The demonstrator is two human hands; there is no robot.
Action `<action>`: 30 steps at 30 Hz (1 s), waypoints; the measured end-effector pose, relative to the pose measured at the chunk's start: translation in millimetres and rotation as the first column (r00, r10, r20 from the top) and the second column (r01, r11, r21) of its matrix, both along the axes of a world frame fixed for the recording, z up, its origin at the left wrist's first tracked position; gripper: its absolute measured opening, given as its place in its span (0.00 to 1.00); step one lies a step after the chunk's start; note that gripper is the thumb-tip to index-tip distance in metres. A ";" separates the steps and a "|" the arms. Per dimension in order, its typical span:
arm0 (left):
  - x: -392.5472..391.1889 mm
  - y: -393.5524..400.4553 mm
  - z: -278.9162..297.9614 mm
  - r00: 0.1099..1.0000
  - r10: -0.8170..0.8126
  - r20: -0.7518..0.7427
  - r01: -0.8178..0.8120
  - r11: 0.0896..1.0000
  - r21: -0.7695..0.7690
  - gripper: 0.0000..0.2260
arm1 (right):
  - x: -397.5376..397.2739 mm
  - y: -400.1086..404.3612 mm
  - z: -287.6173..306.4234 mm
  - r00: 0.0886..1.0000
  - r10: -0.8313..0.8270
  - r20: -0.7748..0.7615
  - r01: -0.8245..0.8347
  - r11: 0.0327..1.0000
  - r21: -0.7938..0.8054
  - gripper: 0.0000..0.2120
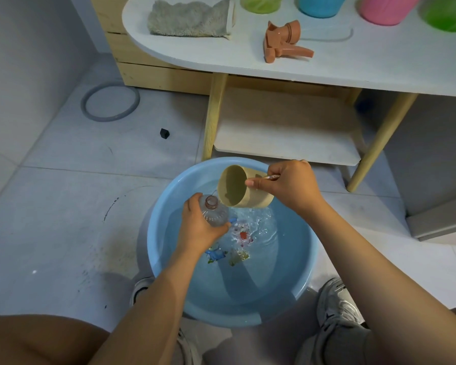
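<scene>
A light blue basin (169,272) with water stands on the floor between my feet. My left hand (198,227) grips a clear plastic bottle (214,212) with its open neck pointing up, held over the basin. My right hand (287,187) holds a beige cup (241,189) tipped on its side, its mouth toward the bottle's neck. Below the cup the water ripples and splashes. Coloured pictures show on the basin's bottom.
A white oval table (248,56) on wooden legs stands just behind the basin, with a lower shelf (287,127). On it lie a grey cloth (190,18), an orange spray-trigger head (283,40) and several coloured cups. A grey ring (110,101) lies on the tiled floor.
</scene>
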State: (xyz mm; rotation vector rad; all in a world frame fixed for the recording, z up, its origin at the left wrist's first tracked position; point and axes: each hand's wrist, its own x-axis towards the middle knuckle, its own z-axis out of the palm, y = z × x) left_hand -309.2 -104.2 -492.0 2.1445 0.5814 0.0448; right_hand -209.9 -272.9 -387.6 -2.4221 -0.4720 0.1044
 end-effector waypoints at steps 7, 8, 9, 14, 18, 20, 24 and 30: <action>1.0 1.3 -1.6 1.000 -0.004 -0.008 0.004 1.000 -0.003 0.43 | 2.4 0.1 1.9 0.998 0.013 0.058 -0.010 0.999 -0.053 0.30; 1.2 1.4 -2.1 1.000 -0.005 -0.013 0.005 1.000 -0.002 0.43 | 2.7 0.2 1.6 0.998 0.014 0.065 -0.010 0.998 -0.058 0.30; 1.4 1.5 -2.1 1.000 -0.005 -0.015 0.005 1.000 -0.003 0.43 | 3.1 0.3 1.4 0.997 0.015 0.074 -0.010 0.998 -0.061 0.30; 2.4 0.7 -3.2 1.000 -0.006 -0.021 0.006 1.000 0.000 0.43 | 4.5 -0.5 -1.8 0.995 0.015 0.103 -0.007 0.997 -0.080 0.29; 2.9 1.0 -4.4 1.000 -0.008 -0.017 0.008 1.000 0.008 0.43 | 4.6 0.2 -2.7 0.993 0.016 0.117 -0.005 0.996 -0.088 0.28; 3.1 0.9 -5.2 1.000 -0.011 -0.021 0.012 1.000 0.018 0.42 | 3.8 1.3 -1.4 0.992 0.025 0.127 -0.013 0.996 -0.093 0.28; 4.2 0.7 -7.2 1.000 -0.002 -0.009 0.002 1.000 0.018 0.41 | 0.9 2.6 3.8 0.989 0.034 0.147 -0.017 0.994 -0.111 0.28; 4.0 1.6 -7.8 1.000 -0.002 0.002 0.002 1.000 0.015 0.41 | -2.6 2.4 11.7 0.975 0.089 0.202 -0.058 0.986 -0.157 0.25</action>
